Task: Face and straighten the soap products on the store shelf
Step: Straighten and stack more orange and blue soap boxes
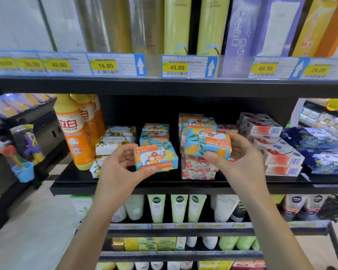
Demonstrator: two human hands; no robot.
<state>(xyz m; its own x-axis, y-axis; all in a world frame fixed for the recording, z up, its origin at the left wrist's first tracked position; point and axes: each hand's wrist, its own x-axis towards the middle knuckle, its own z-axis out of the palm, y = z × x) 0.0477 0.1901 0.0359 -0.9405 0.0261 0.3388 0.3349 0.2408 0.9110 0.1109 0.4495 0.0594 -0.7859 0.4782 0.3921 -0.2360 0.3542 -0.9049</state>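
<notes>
Two hands are in view, each gripping one Goat Soap box. The left hand [121,168] pinches the upright-print box [156,157], thumb on its lower front edge and fingers curled round its left end. The right hand [242,160] pinches the inverted-print box [208,145], thumb at the lower front edge and fingers curled round the right end. Both boxes are at the front of the middle shelf [164,185], side by side and apart. Two matching boxes [154,133] are stacked behind the left one, and pink boxes [199,168] are stacked directly beneath the right one. Three orange bottles [74,131] stand at the shelf's left end. A stack of red-and-white cartons [273,151] and dark blue packs [320,149] lie to the right. The shelf is a black board in a store fixture. A row of yellow price tags [177,67] lines the shelf edge above, and tubes [180,208] stand on the level below. Pale floor [37,221] shows at left. Each held box is blue with orange panels, yellow fruit and a white figure; the right one's lettering reads upside down.
</notes>
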